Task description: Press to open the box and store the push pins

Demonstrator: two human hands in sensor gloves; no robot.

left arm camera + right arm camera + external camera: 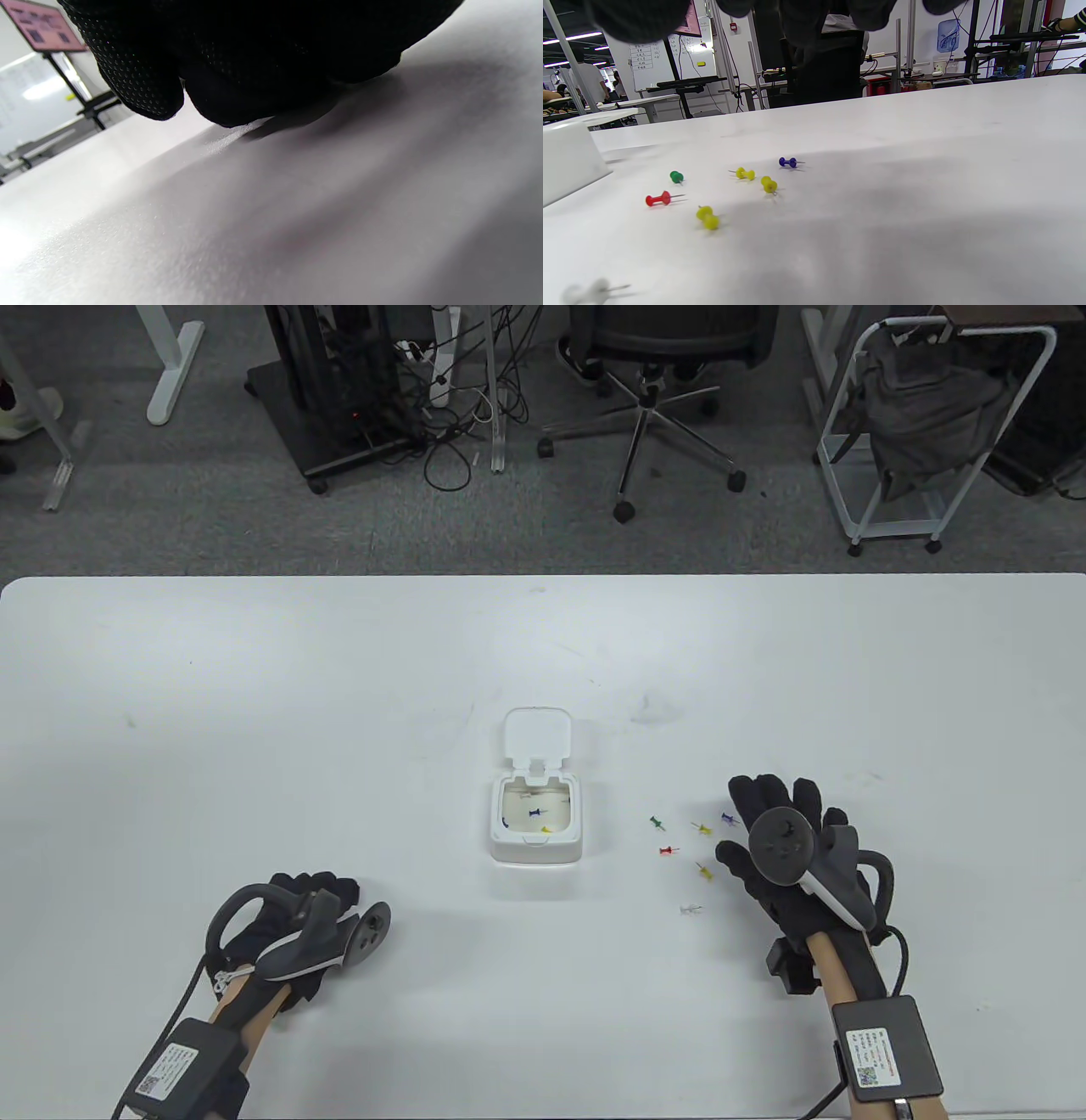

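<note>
The white box [536,848] stands mid-table with its lid [537,736] flipped up at the back. A blue pin [534,813] and a yellow pin [547,830] lie inside. To its right, loose push pins lie scattered: green [655,820], red [668,851], yellow [704,869], blue [728,818] and a clear one [691,909]. My right hand [768,823] is spread just right of them and holds nothing. In the right wrist view the fingers [640,12] hang above the red pin [658,199] and blue pin [788,162]. My left hand [327,891] rests near the front left, loosely curled and holding nothing.
The box's corner [568,161] shows at the left edge of the right wrist view. Beyond the table's far edge [543,577] stand an office chair [653,381], a rack [925,424] and cables on the floor.
</note>
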